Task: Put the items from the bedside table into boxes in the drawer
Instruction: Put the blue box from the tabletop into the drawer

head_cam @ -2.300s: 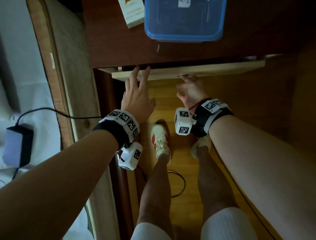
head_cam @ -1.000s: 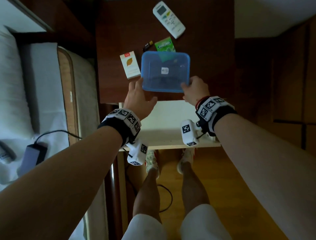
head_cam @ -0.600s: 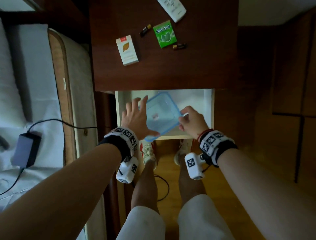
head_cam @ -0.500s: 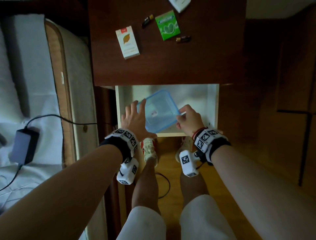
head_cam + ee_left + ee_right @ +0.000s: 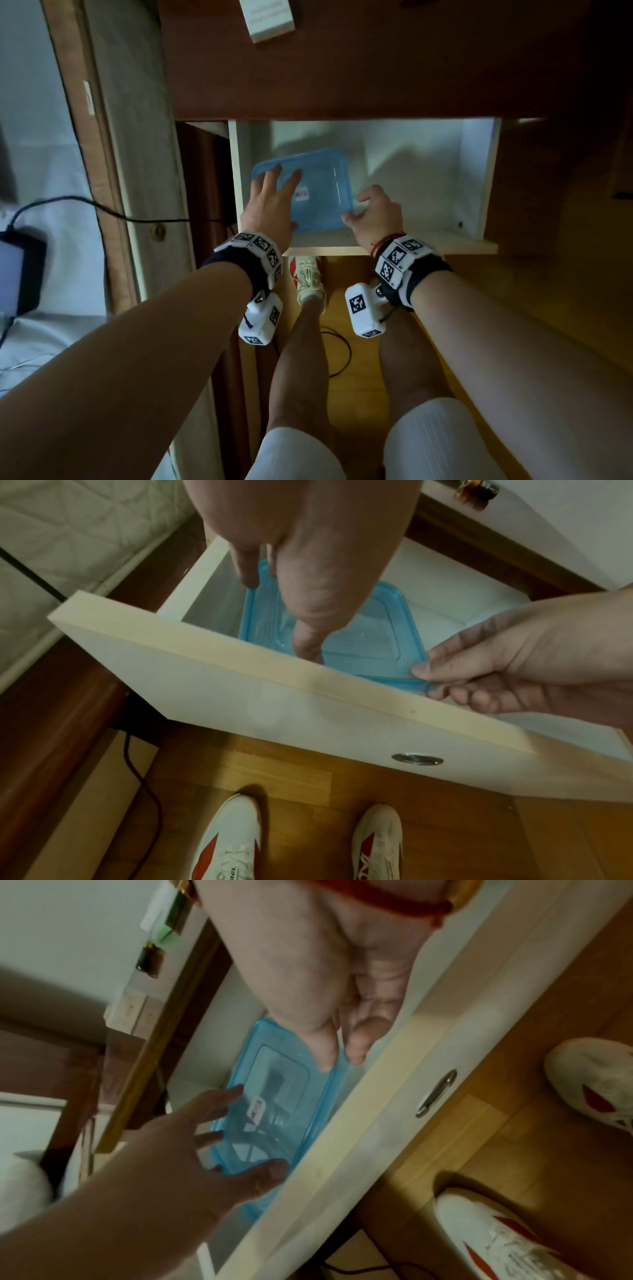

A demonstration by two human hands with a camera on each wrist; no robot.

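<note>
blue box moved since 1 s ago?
Yes. The blue box has come off the bedside table top and now sits down in the open drawer, at its left side.

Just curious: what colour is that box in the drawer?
Translucent blue box, clearest in the head view.

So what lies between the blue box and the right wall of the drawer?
Only the right hand, pinching the blue box; past it, bare drawer floor, in the head view.

Blue box [image 5: 315, 192] moved off table top, now lowered into left of drawer [image 5: 472, 171].
</note>
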